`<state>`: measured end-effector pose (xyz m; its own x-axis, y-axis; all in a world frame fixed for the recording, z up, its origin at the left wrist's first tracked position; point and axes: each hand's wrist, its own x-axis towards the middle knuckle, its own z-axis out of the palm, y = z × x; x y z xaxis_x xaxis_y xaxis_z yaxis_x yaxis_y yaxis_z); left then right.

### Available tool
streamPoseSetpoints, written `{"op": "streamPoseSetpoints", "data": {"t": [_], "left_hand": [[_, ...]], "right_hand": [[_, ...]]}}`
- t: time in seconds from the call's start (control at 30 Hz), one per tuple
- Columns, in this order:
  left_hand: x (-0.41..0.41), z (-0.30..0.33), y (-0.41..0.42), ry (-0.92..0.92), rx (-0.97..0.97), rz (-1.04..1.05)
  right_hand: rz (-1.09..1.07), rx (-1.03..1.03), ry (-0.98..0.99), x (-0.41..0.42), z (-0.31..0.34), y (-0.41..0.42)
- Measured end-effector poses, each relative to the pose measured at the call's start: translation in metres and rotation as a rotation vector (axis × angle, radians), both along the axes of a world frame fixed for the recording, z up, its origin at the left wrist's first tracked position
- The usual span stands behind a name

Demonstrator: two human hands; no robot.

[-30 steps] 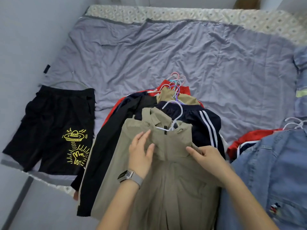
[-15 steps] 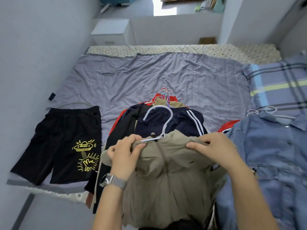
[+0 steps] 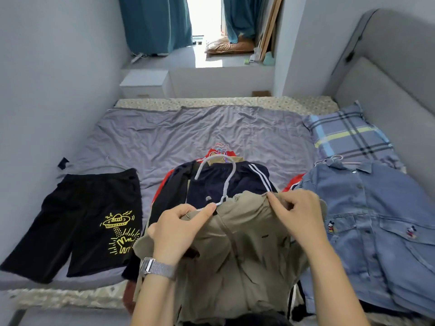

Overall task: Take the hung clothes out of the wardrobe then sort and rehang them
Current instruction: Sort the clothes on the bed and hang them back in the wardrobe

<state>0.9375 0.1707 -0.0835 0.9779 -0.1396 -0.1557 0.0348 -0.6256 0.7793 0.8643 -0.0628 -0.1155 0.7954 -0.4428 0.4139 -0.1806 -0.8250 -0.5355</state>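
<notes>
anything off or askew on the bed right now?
Nothing damaged or spilled. One oddity: the white hanger sticks out past the collar of the khaki jacket, lying over the navy striped garment, while the left hand and right hand grip the jacket's shoulders.

Khaki jacket (image 3: 237, 250): lower part cut off by the bottom edge; shoulders covered by the left hand (image 3: 179, 234) and right hand (image 3: 299, 220).
White hanger (image 3: 224, 182): arms hidden inside the jacket, only hook and neck showing.
Clothes pile (image 3: 230, 177): lower garments mostly buried; count cannot be told.
Coloured hanger hooks (image 3: 221, 148): bunched, too small to separate.
Denim shirt (image 3: 376, 220): right sleeve cut by the frame edge.
Black shorts (image 3: 77, 220): hanger largely hidden beneath.
</notes>
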Motion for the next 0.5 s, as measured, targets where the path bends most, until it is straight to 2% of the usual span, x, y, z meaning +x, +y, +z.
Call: {"op": "streamPoseSetpoints", "data": {"t": [0.13, 0.27, 0.4, 0.5], "left_hand": [[-0.001, 0.011, 0.015, -0.121, -0.019, 0.051], [-0.005, 0.01, 0.02, -0.251, -0.002, 0.029], [-0.014, 0.009, 0.019, -0.41, -0.013, 0.047], [-0.016, 0.009, 0.016, -0.47, -0.039, 0.076]], "right_hand": [[-0.068, -0.108, -0.064, -0.023, 0.009, 0.002], [-0.148, -0.087, -0.023, -0.04, 0.007, 0.01], [-0.169, 0.041, 0.041, -0.059, 0.012, 0.018], [-0.116, 0.256, 0.044, -0.075, 0.027, 0.023]]}}
